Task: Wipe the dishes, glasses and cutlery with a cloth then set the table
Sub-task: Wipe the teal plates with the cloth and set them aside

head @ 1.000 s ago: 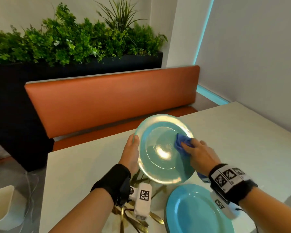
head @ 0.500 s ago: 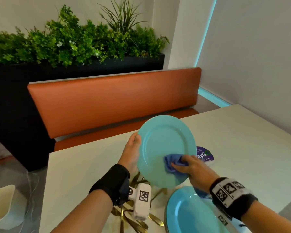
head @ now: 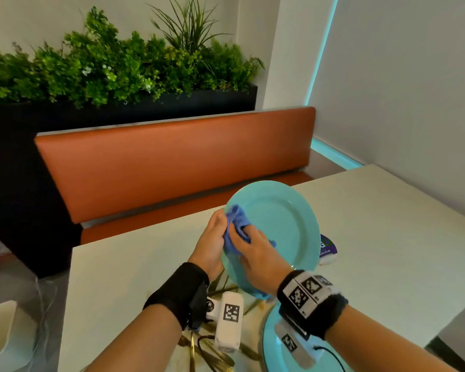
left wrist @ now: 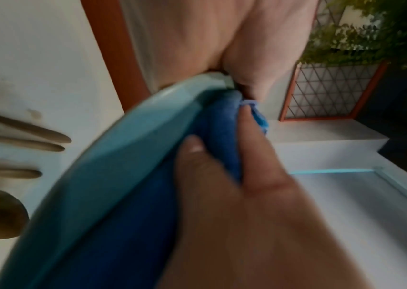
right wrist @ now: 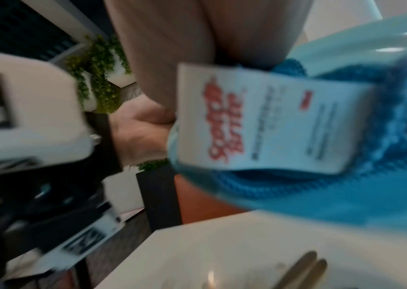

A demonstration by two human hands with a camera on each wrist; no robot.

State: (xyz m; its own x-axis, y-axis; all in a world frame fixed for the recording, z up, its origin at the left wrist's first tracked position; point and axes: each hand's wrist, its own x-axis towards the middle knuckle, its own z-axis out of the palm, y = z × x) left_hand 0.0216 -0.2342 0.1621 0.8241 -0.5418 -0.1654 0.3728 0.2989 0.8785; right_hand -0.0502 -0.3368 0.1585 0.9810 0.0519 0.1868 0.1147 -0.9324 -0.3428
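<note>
two hands [head: 234, 245], glossy teal plate [head: 285, 218], crumpled blue cloth [head: 235, 224]

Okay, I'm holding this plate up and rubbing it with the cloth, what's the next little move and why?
Probably sweep the blue cloth rightward across the teal plate. The right hand presses it at the left rim, beside the left hand gripping that edge, so the right side looks not yet covered.

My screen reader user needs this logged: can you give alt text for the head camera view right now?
The left hand holds a turquoise plate tilted above a pale table while the right hand presses a blue cloth against its left rim. A second turquoise plate and gold cutlery lie on the table below; an orange bench stands behind.
</note>
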